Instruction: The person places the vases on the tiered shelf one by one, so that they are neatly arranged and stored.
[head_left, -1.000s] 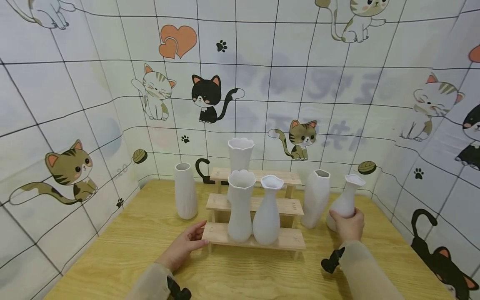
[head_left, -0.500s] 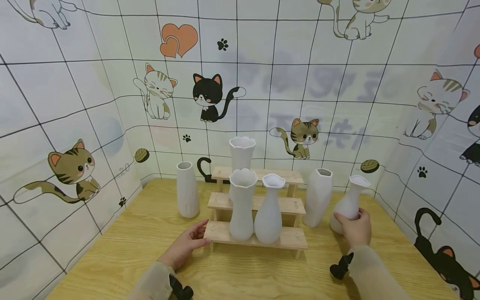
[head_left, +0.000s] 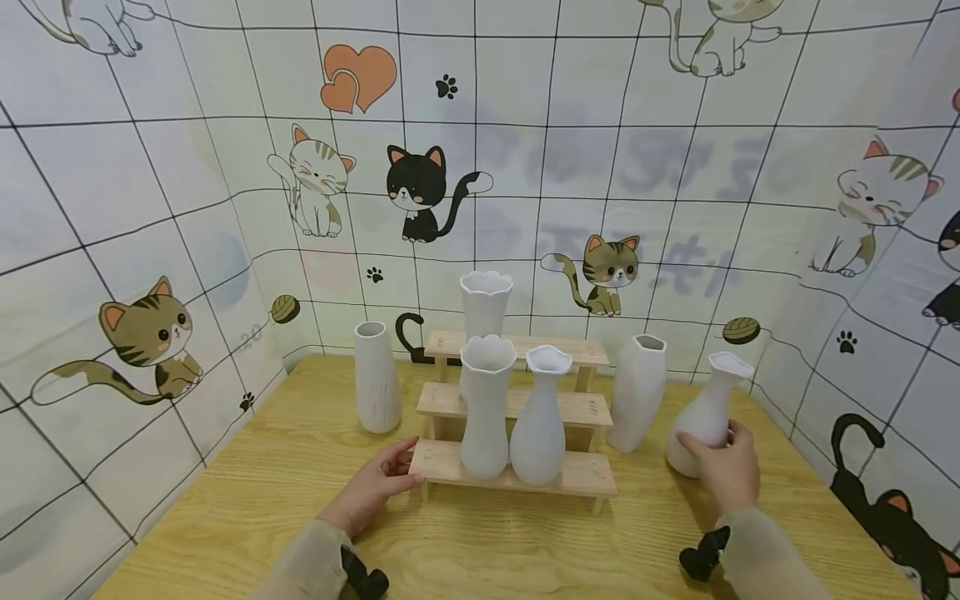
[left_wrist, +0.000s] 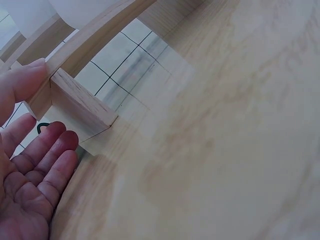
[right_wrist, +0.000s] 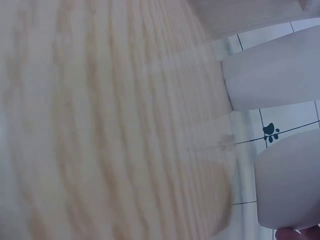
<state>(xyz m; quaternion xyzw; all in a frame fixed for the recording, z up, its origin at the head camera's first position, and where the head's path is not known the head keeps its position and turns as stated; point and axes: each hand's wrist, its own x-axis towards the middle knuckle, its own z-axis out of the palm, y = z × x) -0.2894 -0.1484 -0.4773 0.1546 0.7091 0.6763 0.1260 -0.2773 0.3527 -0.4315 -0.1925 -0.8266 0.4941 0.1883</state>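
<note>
My right hand (head_left: 723, 468) grips the round body of a white narrow-necked vase (head_left: 697, 425) with a wavy rim. This vase leans to the right, low over the table at the right. In the right wrist view, fingertips (right_wrist: 296, 234) show against the vase (right_wrist: 290, 180). My left hand (head_left: 378, 483) holds the left end of the bottom step of a three-step wooden stand (head_left: 588, 475), thumb and index finger at either side of it. The other fingers are loosely bent below, in the left wrist view. Two white vases, one straight (head_left: 487, 408) and one narrow-necked (head_left: 538, 429), stand on the bottom step.
A scallop-rimmed white vase (head_left: 486, 300) stands higher up the stand, partly hidden. A cylindrical vase (head_left: 377, 379) is on the table left of the stand. To its right is a faceted vase (head_left: 637, 396). Cat-printed sheeting (head_left: 510, 167) surrounds the wooden table (head_left: 480, 550).
My right hand has moved a little to the right and nearer with the narrow-necked vase, which leans more. The left hand has stayed at the stand. The view has shifted slightly.
</note>
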